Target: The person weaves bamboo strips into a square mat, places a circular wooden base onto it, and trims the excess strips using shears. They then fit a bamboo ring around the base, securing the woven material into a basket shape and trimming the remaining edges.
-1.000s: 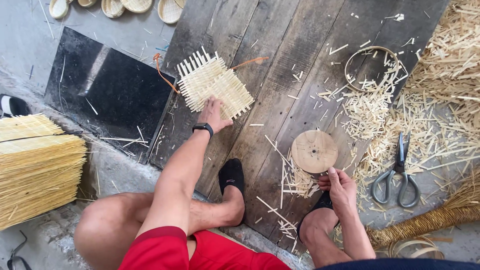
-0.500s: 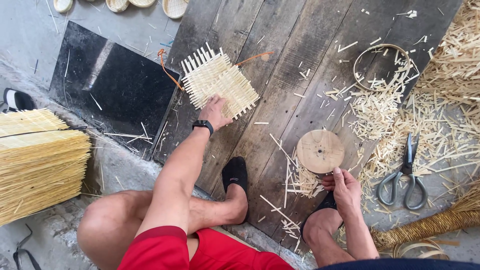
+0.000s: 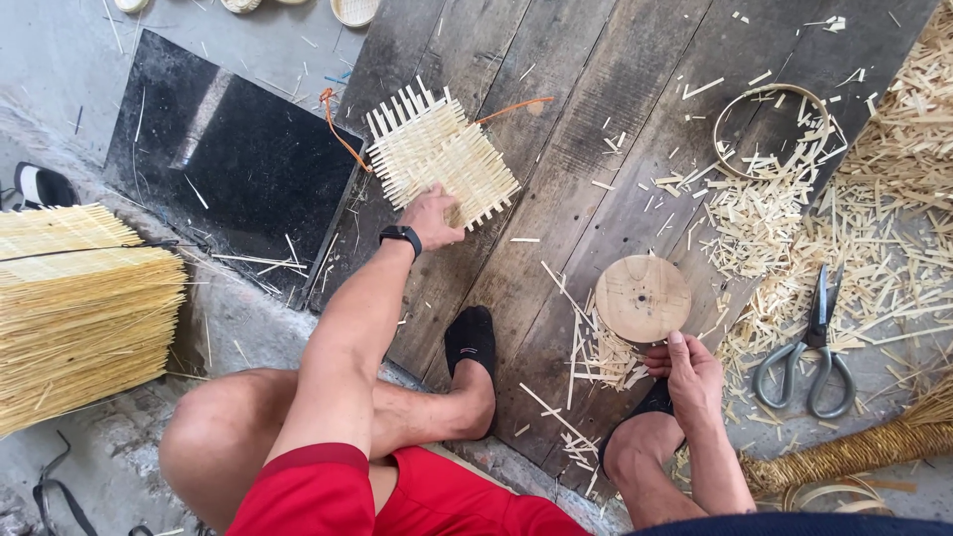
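Dark weathered floor planks (image 3: 556,129) form the work surface, seen from above, with a seated person's bare knees and red shorts (image 3: 397,496) at the bottom edge. Left hand (image 3: 432,216): arm stretched forward, black wristwatch (image 3: 401,236) on the wrist, fingers pressed onto the near edge of a square woven mat of pale strips (image 3: 442,159); whether they pinch the edge or merely rest on it cannot be told from this angle. Right hand (image 3: 687,372): held close above the right knee, fingers curled together, fingertips touching the near rim of a round wooden disc (image 3: 643,298) lying flat on the planks. Between mat and disc, loose slivers lie scattered. An orange cord (image 3: 338,129) trails from the mat's far-left corner. Right of the disc, 1 pair of grey-handled scissors (image 3: 816,342) lies among strip offcuts (image 3: 874,238), with a thin hoop (image 3: 769,129) beyond them. Left of the mat lies a black slab (image 3: 218,159); further left, a stacked bundle of yellow strips (image 3: 79,308). A black-socked foot (image 3: 472,342) rests on the planks between the 2 arms.
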